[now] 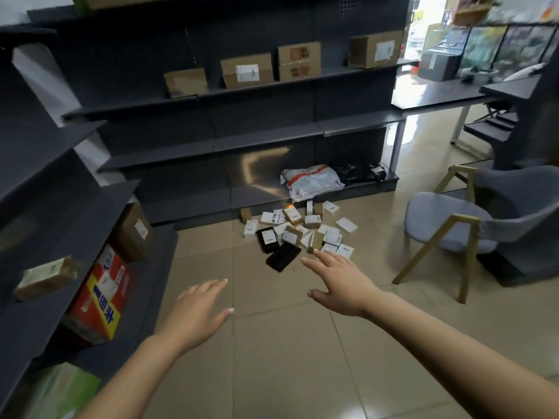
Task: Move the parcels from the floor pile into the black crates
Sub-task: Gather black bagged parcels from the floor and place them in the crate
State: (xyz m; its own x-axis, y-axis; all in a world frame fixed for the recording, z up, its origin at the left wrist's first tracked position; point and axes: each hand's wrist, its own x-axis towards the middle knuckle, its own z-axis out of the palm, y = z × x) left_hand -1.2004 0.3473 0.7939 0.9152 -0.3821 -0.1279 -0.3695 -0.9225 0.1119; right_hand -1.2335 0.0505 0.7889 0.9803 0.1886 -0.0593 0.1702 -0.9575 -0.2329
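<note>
A pile of small parcels point(302, 228), mostly white and brown boxes with two black ones point(282, 256), lies on the tiled floor in front of the dark shelving. My right hand point(338, 279) stretches forward with straight fingers, its tips just short of the pile's near edge, holding nothing. My left hand point(196, 313) is held out lower and to the left over bare floor, fingers straight and empty. No black crate is in view.
Dark shelving point(242, 146) runs along the back and left, carrying cardboard boxes point(246, 71). A white mail bag point(311, 181) and a black bag point(358, 172) lie on the bottom shelf behind the pile. A grey chair point(472, 225) stands right.
</note>
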